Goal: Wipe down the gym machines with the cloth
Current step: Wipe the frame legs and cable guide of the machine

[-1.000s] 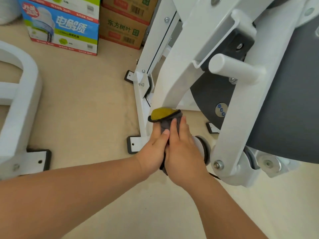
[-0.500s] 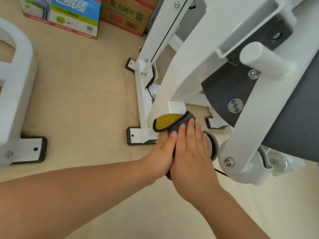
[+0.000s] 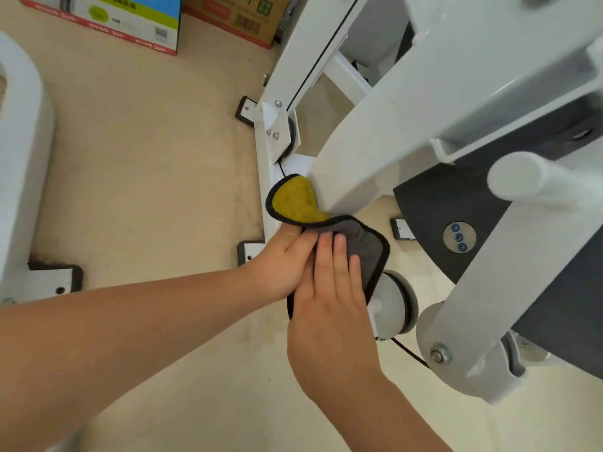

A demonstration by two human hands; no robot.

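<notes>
A grey cloth [image 3: 367,246] with a black hem and a yellow underside lies against the lower end of a white gym machine arm [image 3: 391,132]. Its yellow corner folds up against the arm's bottom edge. My left hand [image 3: 284,259] grips the cloth's left edge from underneath, thumb on top. My right hand [image 3: 329,298] lies flat on the grey side, fingers together, pressing it down. Part of the cloth is hidden under both hands.
A white upright post [image 3: 270,151] with black-padded feet stands just left of the cloth. A grey roller [image 3: 396,305], a dark grey plate [image 3: 456,203] and a white peg handle [image 3: 522,182] are to the right. Cardboard boxes [image 3: 130,17] sit at the back; another white frame [image 3: 23,158] at left.
The cloth has spread out to the right and lies flatter under my right hand, showing more grey. The view has moved closer to the machine.
</notes>
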